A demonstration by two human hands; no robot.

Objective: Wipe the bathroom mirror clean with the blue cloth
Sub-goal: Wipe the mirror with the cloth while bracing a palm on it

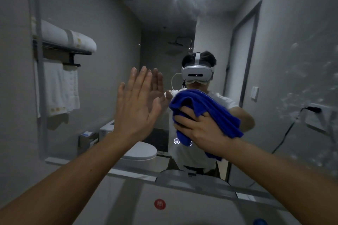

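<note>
The bathroom mirror (pixel 113 23) fills most of the view, with smears and droplets on its right side. My right hand (pixel 199 129) grips the bunched blue cloth (pixel 210 107) and holds it against the glass near the middle. My left hand (pixel 135 102) is raised flat, fingers straight, with its palm at the mirror just left of the cloth; its reflection meets it. The mirror reflects a person in a white headset and white shirt.
A white appliance (pixel 182 204) with a red button (pixel 160 204) stands below the mirror's lower edge. Reflected in the glass are a towel rack (pixel 62 49) with white towels at left, a toilet (pixel 139 151), and a door at right.
</note>
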